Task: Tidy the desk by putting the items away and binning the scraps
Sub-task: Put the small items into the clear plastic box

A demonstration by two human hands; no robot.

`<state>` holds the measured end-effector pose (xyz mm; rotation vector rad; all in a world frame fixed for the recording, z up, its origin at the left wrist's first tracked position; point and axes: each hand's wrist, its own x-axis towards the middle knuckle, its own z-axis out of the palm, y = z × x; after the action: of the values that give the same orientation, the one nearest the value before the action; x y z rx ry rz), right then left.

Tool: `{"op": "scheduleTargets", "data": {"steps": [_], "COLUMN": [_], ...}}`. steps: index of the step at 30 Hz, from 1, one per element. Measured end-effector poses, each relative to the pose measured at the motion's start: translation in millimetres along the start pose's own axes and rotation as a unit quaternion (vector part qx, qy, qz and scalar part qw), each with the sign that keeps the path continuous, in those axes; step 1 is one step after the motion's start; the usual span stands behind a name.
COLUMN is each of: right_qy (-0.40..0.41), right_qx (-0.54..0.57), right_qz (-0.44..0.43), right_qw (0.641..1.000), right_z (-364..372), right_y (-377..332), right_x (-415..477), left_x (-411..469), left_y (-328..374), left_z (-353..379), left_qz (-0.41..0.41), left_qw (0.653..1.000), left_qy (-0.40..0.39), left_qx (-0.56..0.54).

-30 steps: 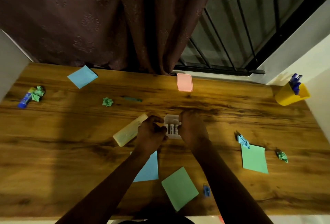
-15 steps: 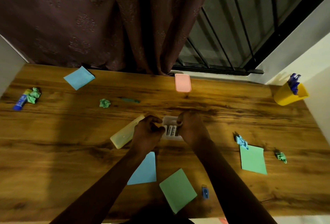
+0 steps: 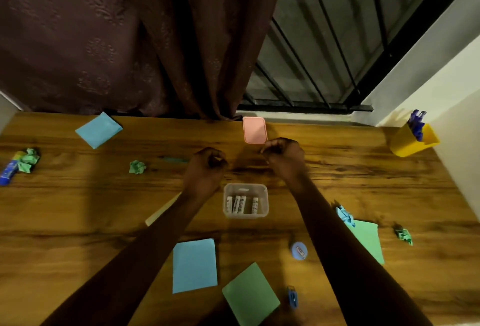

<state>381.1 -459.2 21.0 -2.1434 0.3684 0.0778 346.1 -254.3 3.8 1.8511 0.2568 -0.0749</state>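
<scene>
A small clear plastic box (image 3: 265, 190) with several white sticks in it stands open at the desk's middle. Its pink lid (image 3: 254, 129) lies flat at the desk's back edge. My left hand (image 3: 205, 167) hovers beyond the box's left side, fingers curled, nothing seen in it. My right hand (image 3: 284, 156), also curled and holding nothing, is just in front of the pink lid's near right corner. Crumpled green scraps (image 3: 137, 166) (image 3: 29, 159) (image 3: 404, 233) and a blue scrap (image 3: 344, 215) lie scattered about. A pale yellow case (image 3: 161, 212) shows under my left forearm.
Blue sheets (image 3: 98, 129) (image 3: 194, 264) and green sheets (image 3: 250, 294) (image 3: 367, 237) lie on the wooden desk (image 3: 78, 208). A glue stick (image 3: 7, 172) is far left, a yellow pen cup (image 3: 405, 144) far right. A teal pen (image 3: 174, 159), a round blue item (image 3: 298, 250) and a blue clip (image 3: 292, 298) lie nearby.
Both hands let go of the clear box and moved away from me toward the pink lid. The box now stands uncovered and the view has tilted.
</scene>
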Motion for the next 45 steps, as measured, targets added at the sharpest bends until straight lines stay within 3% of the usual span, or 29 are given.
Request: {"op": "scheduleTargets", "data": {"steps": [3, 8, 13, 16, 22, 30, 36, 39, 45], "right_qy": [0.017, -0.003, -0.014, -0.028, -0.017, 0.010, 0.031, 0.060, 0.004], "right_qx": [-0.021, -0.037, -0.074, -0.083, -0.033, 0.051, -0.019, -0.057, 0.099], "right_qz": [0.013, 0.020, 0.047, 0.035, 0.026, -0.039, -0.136, -0.192, -0.147], "right_qw": [1.000, 0.999, 0.996, 0.996, 0.999, 0.998, 0.990, 0.978, 0.984], "right_z": [14, 36, 45, 44, 37, 14, -4, -16, -30], "right_y": [-1, -1, 10, 10, 1, -19, -30, -23, 11], "right_x": [20, 54, 74, 71, 53, 0, -39, -55, -90], "left_x": [23, 69, 107, 107, 95, 57, 10, -16, -77], "left_y": [8, 7, -14, -11, 1, 6, 20, 24, 39], "left_z": [13, 43, 61, 67, 69, 44, 25, 7, -10], "left_qz": [0.011, -0.032, -0.090, -0.118, -0.113, 0.005, 0.113, 0.118, 0.059], "left_qw": [0.999, 0.991, 0.985, 0.983, 0.984, 0.996, 0.991, 0.992, 0.995], "left_qy": [-0.010, -0.096, -0.145, -0.137, -0.127, -0.085, 0.019, 0.022, -0.036], "left_qx": [0.044, 0.087, 0.033, -0.044, -0.052, 0.012, 0.065, 0.025, -0.065]}}
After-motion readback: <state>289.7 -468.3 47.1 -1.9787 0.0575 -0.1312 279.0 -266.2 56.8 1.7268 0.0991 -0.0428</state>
